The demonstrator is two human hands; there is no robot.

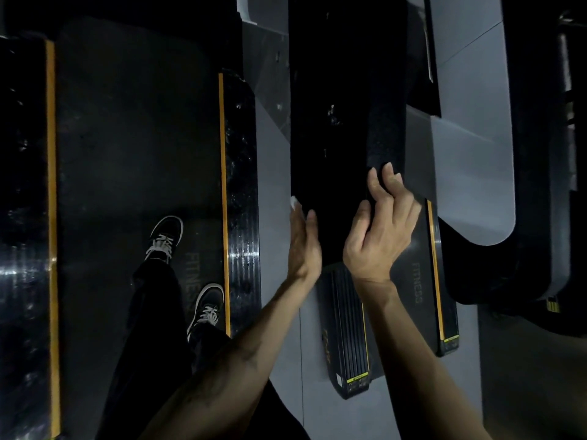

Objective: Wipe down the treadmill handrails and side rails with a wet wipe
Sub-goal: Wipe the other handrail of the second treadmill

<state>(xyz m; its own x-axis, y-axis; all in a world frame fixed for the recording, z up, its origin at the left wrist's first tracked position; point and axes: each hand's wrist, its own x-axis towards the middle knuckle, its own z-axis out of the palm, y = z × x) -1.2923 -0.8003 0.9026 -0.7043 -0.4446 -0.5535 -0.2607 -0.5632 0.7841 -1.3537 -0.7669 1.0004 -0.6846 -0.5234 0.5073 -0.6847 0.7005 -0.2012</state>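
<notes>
A broad black treadmill handrail [343, 128] runs away from me through the middle of the view. My left hand [303, 246] lies flat against the rail's left side, fingers straight. It presses a white wet wipe [293, 203] against the rail, and only a small corner of the wipe shows at my fingertips. My right hand [381, 230] is on the rail's right edge with its fingers curled over it and the thumb on the rail's top. The side rail [243, 185] with a yellow stripe lies below, left of my hands.
I stand on the treadmill belt [133, 147] in dark trousers and black shoes [166, 236]. A second yellow-striped side rail [28, 185] runs along the far left. A neighbouring treadmill [419, 281] lies under my right hand. Grey floor [276, 192] separates the machines.
</notes>
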